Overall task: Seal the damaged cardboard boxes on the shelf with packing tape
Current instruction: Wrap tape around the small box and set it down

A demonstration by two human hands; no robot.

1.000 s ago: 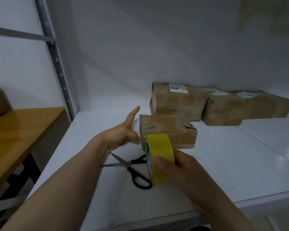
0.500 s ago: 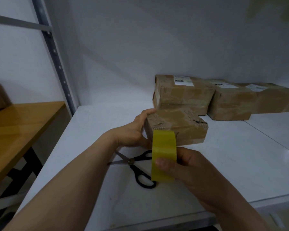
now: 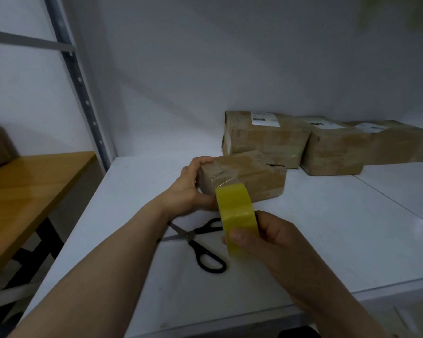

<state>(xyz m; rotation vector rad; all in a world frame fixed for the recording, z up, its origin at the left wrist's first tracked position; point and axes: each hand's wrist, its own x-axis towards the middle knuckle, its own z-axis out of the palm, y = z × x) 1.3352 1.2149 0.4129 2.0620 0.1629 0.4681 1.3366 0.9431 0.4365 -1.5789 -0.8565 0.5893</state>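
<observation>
Steadies the damaged box [image 3: 244, 178] with the left hand [image 3: 188, 191] - fingers curled over its top edge at the nine o'clock end, thumb low along the near face - most likely so it cannot slide on the smooth white shelf [image 3: 327, 240] once tape is drawn across. Grips the yellow tape roll [image 3: 237, 215] in the right hand [image 3: 269, 242] at six o'clock of that box, thumb pressed flat on the outer band, other fingers wrapped round behind. Stands the roll on edge, upper rim right at the box's near face; cannot tell whether touching or just short. Shows a thin glint of clear film between roll and cardboard, so probably starts a strip there, though hard to confirm.

Reaches in with both forearms from seven and five o'clock, the left wrist bent slightly inward toward the box, the right fairly straight behind the roll.

Seems aimed at the torn gash on the box's top, toward two o'clock. Has the black-handled scissors [image 3: 205, 250] lying open on the shelf below the hands, at seven o'clock of the roll - handy for the cut. Leaves the row of boxes [image 3: 337, 152] against the back wall at one to two o'clock, well apart from both hands, apparently awaiting their turn.
</observation>
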